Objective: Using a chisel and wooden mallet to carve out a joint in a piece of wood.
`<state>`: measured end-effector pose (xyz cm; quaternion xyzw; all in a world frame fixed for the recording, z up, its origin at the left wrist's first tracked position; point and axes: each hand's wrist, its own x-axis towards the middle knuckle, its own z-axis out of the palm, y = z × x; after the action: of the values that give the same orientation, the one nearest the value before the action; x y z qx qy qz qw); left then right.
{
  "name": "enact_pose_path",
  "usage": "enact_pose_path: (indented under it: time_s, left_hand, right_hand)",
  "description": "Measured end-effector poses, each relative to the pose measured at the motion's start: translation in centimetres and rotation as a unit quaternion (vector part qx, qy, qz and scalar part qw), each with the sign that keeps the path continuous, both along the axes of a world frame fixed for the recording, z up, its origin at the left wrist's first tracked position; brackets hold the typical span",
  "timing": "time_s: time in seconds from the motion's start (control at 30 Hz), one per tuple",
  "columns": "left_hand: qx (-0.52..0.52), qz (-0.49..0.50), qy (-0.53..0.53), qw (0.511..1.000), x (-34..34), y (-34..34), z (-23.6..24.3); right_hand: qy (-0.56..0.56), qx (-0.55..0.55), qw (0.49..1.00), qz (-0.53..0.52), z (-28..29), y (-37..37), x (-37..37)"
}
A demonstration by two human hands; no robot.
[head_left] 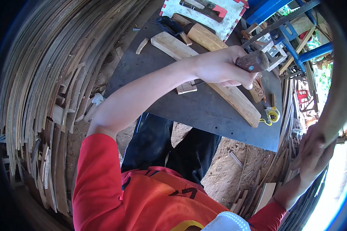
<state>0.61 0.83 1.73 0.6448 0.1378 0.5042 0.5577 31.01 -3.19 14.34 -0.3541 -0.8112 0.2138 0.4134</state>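
My left hand [221, 65] is closed around a dark brown wooden handle [254, 62] with a rounded end, held over the table. The tool's other end is hidden by the hand. Under that hand and forearm, a long pale wooden board [235, 101] lies slantwise across the dark table. A small grooved wood block [186, 87] sits at its near side. Off to the far right, my right hand [316, 148] is raised away from the table and grips a long thick piece of wood [338, 102], which rises along the picture's edge, partly blurred.
On the dark table [135, 81] are a yellow tape measure [273, 114], a dark hand plane [170, 26], a thick yellowish timber piece [204, 37] and a curved offcut [142, 46]. A white stool [204, 15] stands behind. Stacked wood strips [38, 77] fill the left.
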Motion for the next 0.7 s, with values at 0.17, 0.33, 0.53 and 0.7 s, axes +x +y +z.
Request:
enact_pose_path:
  time_s: [0.17, 0.33, 0.53, 0.7]
  left_hand:
    - [-0.038, 0.000, -0.003, 0.999, -0.6, -0.3, -0.4]
    - [-0.025, 0.002, -0.004, 1.000, -0.6, -0.3, -0.3]
    - [-0.035, -0.021, -0.004, 0.999, -0.8, -0.1, -0.9]
    - [-0.045, -0.015, -0.012, 0.999, -0.7, -0.5, -0.3]
  right_hand:
    - [-0.282, 0.141, 0.949, -0.024, -2.6, 1.2, -3.1]
    - [-0.119, 0.036, 0.991, -0.045, -1.3, 0.9, -0.4]
    - [-0.231, 0.097, 0.968, -0.002, -2.0, 0.8, -1.7]
    - [-0.078, 0.093, 0.992, -0.017, -2.7, 0.6, -1.0]
